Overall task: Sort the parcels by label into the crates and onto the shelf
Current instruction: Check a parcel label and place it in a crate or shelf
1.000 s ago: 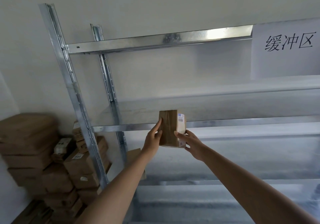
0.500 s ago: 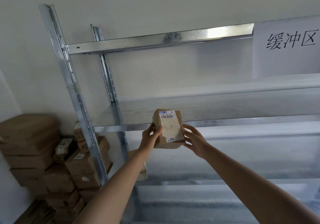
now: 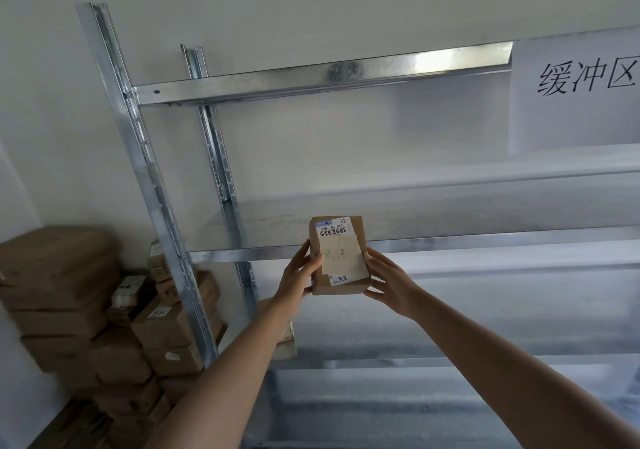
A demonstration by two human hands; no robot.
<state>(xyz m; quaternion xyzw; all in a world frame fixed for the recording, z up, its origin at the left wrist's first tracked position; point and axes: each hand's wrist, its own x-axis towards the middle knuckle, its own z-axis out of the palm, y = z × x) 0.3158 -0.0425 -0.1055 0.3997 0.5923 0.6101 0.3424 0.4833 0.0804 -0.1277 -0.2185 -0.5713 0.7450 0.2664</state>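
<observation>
Before shelf (image 3: 450,242), parcel (image 3: 338,255) — left hand (image 3: 297,275), right hand (image 3: 391,284) gripping

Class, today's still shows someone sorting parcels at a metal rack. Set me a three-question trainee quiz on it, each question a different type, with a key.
1. True or false: the parcel already rests on the middle shelf.
2. How is it held? A) left hand alone B) both hands, left and right hand C) right hand alone
3. Fill in: the paper sign hangs on the rack's ____ side.

Key: 1 false, it is held in front of the shelf edge; 2 B; 3 right.
</observation>
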